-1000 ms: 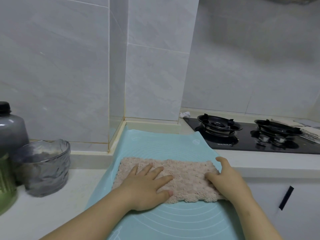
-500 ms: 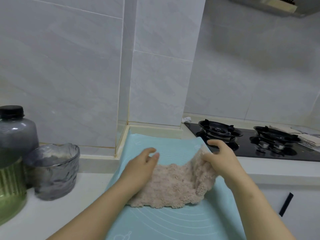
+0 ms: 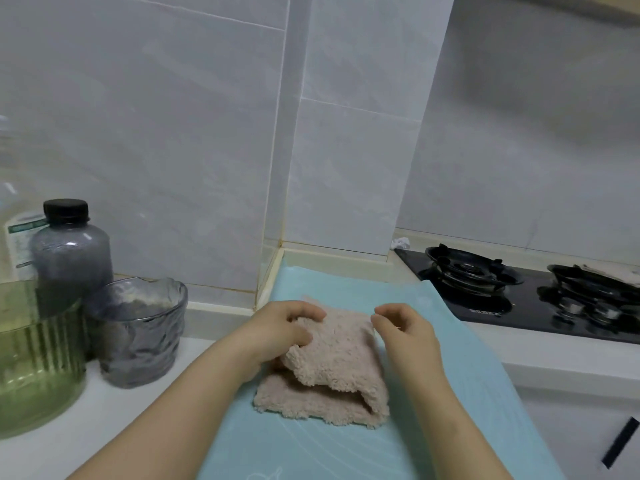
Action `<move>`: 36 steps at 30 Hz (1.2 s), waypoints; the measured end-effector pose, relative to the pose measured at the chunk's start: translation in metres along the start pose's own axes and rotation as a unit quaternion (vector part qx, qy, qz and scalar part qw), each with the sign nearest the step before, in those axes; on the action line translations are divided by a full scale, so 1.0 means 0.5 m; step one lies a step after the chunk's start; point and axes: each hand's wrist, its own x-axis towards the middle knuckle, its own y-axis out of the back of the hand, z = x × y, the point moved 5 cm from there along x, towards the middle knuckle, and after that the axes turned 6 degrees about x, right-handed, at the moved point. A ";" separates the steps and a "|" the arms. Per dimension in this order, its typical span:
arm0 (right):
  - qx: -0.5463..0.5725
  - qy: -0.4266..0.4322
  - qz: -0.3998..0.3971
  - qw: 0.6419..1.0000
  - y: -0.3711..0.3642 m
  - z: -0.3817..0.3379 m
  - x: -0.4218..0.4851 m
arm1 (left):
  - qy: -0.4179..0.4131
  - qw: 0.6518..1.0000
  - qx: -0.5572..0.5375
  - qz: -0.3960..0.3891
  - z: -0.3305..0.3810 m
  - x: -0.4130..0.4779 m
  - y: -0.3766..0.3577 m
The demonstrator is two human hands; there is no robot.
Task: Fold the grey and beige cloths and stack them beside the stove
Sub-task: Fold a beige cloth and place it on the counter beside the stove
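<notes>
Pale grey tiles (image 3: 173, 133) back a kitchen corner where a person works at a blue mat (image 3: 450, 375) spread on the white surface (image 3: 69, 438), just left of the black stove (image 3: 519, 296). The beige cloth (image 3: 332, 362), which a second ago lay flat as a long strip under both palms, now sits doubled on the mat. Its right end, lifted half a second ago, has been carried over to the left. The upper layer lies humped and askew, with the lower layer showing along the near edge. The left hand (image 3: 280, 336) grips the left edge of the upper layer with curled fingers. The right hand (image 3: 405, 336) is at the cloth's far right corner with fingers curled; whether it pinches the pile or has let go cannot be told. The hands are apart, the cloth between them. By the look of it the fold is made but not squared, so smoothing seems the next need, and the stacking beside the stove is not yet done. A pale cloth (image 3: 616, 271) lies by the far burner at the frame's right edge; whether it is the grey one is unclear. A bottle (image 3: 71, 251), a glass cup (image 3: 138, 330) and a green glass jar (image 3: 34, 368) stand well to the left.
</notes>
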 end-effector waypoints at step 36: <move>-0.412 0.009 -0.123 0.903 -0.086 0.067 -0.063 | -0.123 0.849 0.499 0.125 -0.056 -0.002 -0.059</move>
